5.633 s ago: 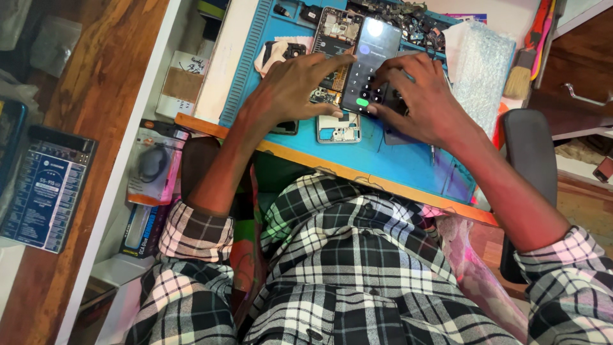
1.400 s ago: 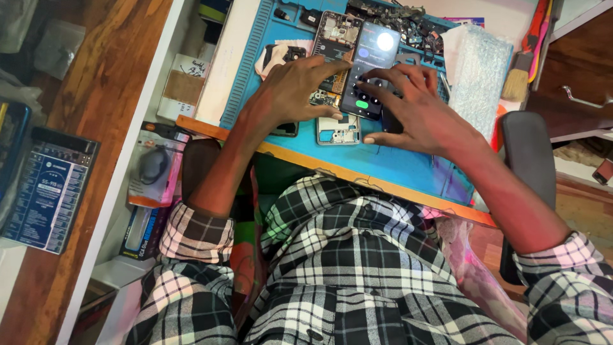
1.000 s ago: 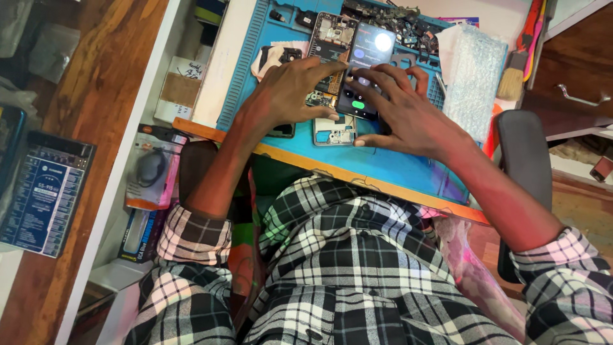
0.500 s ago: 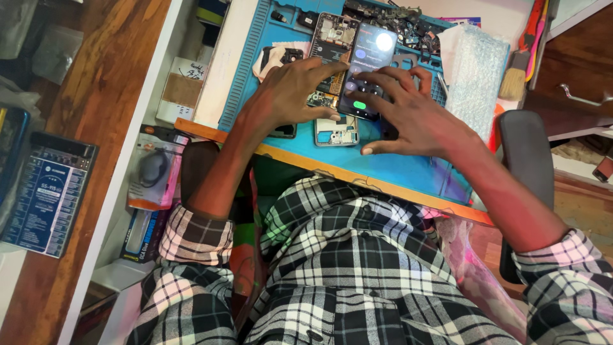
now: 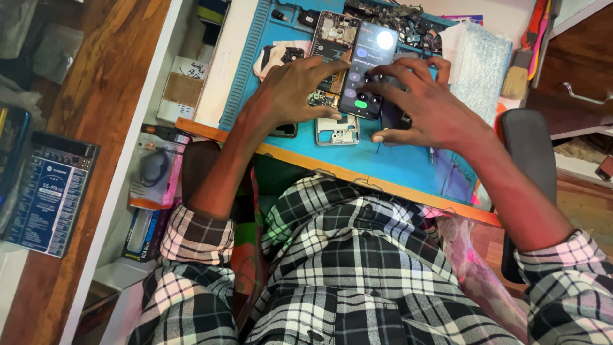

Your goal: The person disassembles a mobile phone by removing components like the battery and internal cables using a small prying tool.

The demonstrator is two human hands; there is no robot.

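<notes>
Hands, left (image 5: 290, 96) and right (image 5: 424, 105), spread open on lit phone (image 5: 367, 64), hiding its lower edge.

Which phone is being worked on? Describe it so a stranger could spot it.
Start at the blue mat on the desk. Between the left hand and right hand lies a dark phone. It is the only one with a lit screen, showing a green button; the phones beside it are bare opened shells.
</notes>
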